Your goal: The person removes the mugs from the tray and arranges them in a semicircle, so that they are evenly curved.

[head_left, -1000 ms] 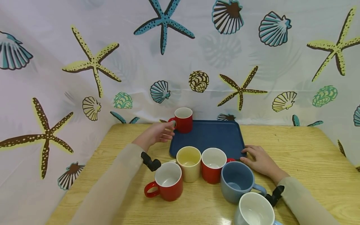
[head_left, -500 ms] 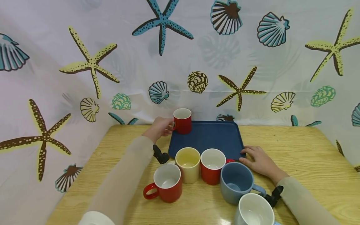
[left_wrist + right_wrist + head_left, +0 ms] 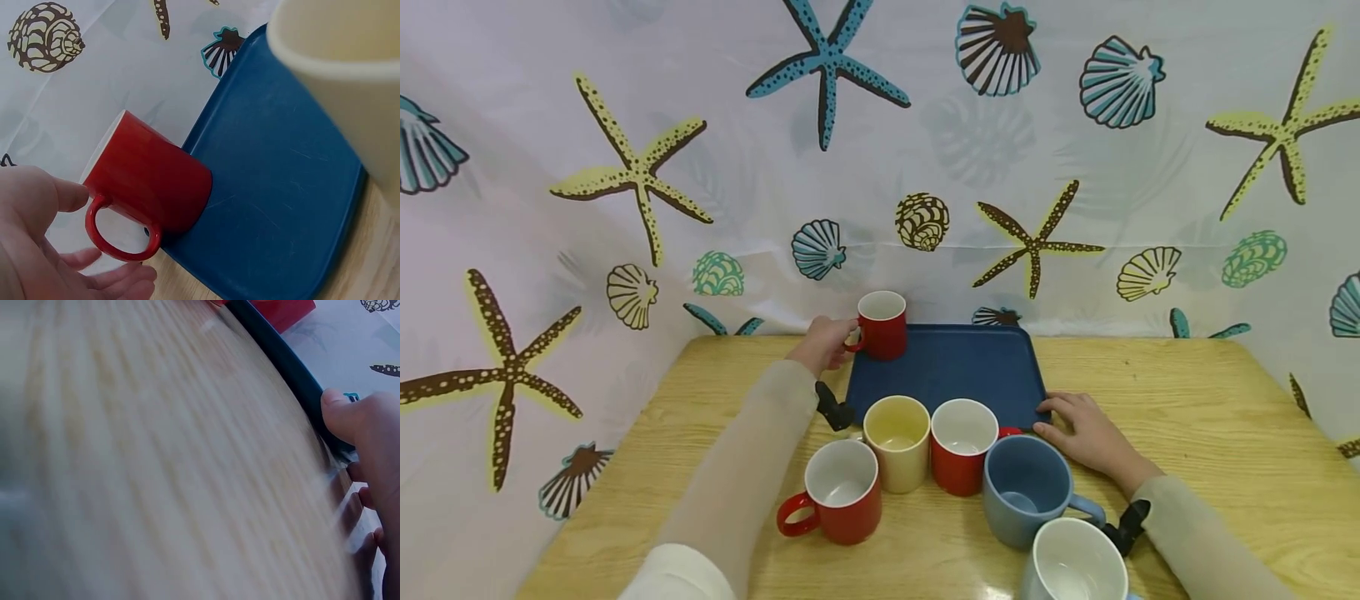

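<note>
A red mug [image 3: 882,332] with a white inside stands at the back left corner of the dark blue tray [image 3: 970,367], its handle turned left. My left hand [image 3: 829,340] is beside that handle. In the left wrist view its thumb tip lies right at the mug's edge, above the handle [image 3: 100,247], while the other fingers are spread loosely below, not wrapped round it. My right hand [image 3: 1086,433] rests at the tray's front right corner. In the right wrist view the thumb [image 3: 340,415] touches the tray's edge, and the other fingertips are low beside it.
In front of the tray stand a cream-yellow mug [image 3: 898,446], a second red mug [image 3: 958,467] and a blue mug [image 3: 1026,508]. Nearer are another red mug [image 3: 842,500] at left and a white-lined mug [image 3: 1075,567] at right. A patterned cloth [image 3: 880,167] hangs behind the table [image 3: 1157,392].
My left hand has shifted slightly in at the back red mug's handle; the handle, covered half a second ago, shows again, lower than at first. The right hand has stayed at the tray corner.
</note>
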`<state>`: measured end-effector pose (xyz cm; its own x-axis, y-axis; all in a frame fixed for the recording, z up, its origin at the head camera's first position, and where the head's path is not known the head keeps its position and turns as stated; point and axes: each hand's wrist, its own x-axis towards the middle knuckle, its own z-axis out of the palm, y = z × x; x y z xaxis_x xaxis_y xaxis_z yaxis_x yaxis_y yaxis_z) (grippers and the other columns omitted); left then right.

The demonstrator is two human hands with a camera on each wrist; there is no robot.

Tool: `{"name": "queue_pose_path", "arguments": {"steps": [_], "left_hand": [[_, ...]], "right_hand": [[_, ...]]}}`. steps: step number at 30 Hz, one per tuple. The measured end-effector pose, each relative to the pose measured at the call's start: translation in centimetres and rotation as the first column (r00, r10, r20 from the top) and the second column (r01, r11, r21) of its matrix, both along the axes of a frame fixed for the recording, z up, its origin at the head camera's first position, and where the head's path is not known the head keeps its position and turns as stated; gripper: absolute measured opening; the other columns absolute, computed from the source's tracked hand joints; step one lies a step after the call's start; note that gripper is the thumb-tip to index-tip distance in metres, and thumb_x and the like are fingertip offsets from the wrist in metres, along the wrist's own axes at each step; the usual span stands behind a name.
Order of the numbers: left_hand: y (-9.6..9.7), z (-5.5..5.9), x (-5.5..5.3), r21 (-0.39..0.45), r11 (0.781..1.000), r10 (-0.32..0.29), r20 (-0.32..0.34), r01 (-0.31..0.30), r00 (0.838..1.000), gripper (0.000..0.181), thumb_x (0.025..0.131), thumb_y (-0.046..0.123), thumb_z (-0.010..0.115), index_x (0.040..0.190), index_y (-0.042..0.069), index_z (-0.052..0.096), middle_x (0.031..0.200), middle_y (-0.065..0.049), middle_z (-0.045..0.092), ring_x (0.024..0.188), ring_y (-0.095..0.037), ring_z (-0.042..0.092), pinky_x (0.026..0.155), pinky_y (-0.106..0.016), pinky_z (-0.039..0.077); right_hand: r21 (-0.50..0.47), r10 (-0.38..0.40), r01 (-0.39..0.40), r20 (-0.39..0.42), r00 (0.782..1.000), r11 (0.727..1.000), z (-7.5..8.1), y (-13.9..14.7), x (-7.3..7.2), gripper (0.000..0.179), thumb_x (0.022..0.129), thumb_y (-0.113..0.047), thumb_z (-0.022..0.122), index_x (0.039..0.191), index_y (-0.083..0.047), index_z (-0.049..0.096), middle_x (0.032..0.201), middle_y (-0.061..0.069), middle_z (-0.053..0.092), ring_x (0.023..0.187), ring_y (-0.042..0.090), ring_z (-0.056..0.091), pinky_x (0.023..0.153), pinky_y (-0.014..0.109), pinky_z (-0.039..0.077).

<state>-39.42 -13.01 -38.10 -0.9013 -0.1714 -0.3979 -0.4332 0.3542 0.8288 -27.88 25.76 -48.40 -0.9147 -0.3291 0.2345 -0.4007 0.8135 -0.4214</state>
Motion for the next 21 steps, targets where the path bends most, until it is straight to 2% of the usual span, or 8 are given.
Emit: {"name": "queue_pose_path", "arguments": {"steps": [4,6,11,14,17,21], "left_hand": [[0.0,-0.5,-0.8,-0.006,1.000,-0.002,0.039,0.002,0.999,0.064,0.093,0.041,0.051,0.141,0.003,0.030,0.137,-0.020,0.040,0.119,-0.038,0.045,0.090,-0.047,0.046],[-0.1,-0.9,-1.2,0.020,1.000,0.000,0.057,-0.002,0.998,0.066,0.093,0.045,0.049,0.142,0.005,0.030,0.136,-0.020,0.040,0.118,-0.038,0.046,0.090,-0.048,0.046],[-0.3,-1.9,-1.4,0.084,0.996,0.006,0.093,-0.014,0.996,0.063,0.093,0.053,0.044,0.137,0.009,0.036,0.120,-0.020,0.050,0.096,-0.032,0.056,0.080,-0.039,0.052],[-0.5,-2.0,-1.2,0.105,0.995,-0.012,0.081,0.003,0.997,0.062,0.093,0.054,0.043,0.134,0.008,0.041,0.115,-0.020,0.053,0.089,-0.029,0.056,0.075,-0.036,0.052],[-0.5,-1.8,-1.0,0.120,0.993,-0.027,0.068,0.018,0.997,0.061,0.093,0.053,0.044,0.132,0.007,0.042,0.114,-0.021,0.054,0.087,-0.028,0.056,0.077,-0.036,0.050],[-0.2,-1.8,-1.3,0.072,0.997,-0.023,0.041,0.020,0.999,0.060,0.094,0.051,0.044,0.133,0.006,0.038,0.109,-0.020,0.054,0.078,-0.027,0.056,0.080,-0.038,0.050]], "right_hand": [[-0.017,0.004,-0.004,-0.004,1.000,1.000,-0.1,0.0,0.0,0.044,0.089,-0.046,0.057,0.116,-0.011,0.061,0.132,0.018,0.049,0.120,0.038,0.039,0.094,0.058,0.035],[-0.019,0.003,-0.003,0.000,1.000,1.000,-0.1,-0.1,0.0,0.044,0.089,-0.046,0.057,0.116,-0.011,0.061,0.132,0.018,0.048,0.120,0.038,0.039,0.094,0.058,0.035],[-0.020,0.003,-0.003,0.008,1.000,1.000,0.0,-0.1,0.2,0.044,0.089,-0.046,0.057,0.116,-0.011,0.061,0.132,0.019,0.048,0.120,0.039,0.040,0.094,0.058,0.035],[-0.023,0.000,0.000,0.007,1.000,1.000,0.1,-0.1,0.3,0.043,0.089,-0.044,0.058,0.116,-0.010,0.061,0.132,0.019,0.048,0.119,0.039,0.040,0.094,0.058,0.036],[-0.022,-0.001,0.001,0.004,1.000,1.000,0.2,-0.1,0.3,0.042,0.089,-0.043,0.059,0.115,-0.010,0.061,0.132,0.019,0.049,0.119,0.039,0.040,0.094,0.058,0.036],[-0.023,0.002,-0.002,0.000,1.000,1.000,0.1,-0.1,0.3,0.042,0.089,-0.043,0.059,0.115,-0.010,0.061,0.131,0.019,0.049,0.119,0.039,0.040,0.094,0.057,0.036]]}}
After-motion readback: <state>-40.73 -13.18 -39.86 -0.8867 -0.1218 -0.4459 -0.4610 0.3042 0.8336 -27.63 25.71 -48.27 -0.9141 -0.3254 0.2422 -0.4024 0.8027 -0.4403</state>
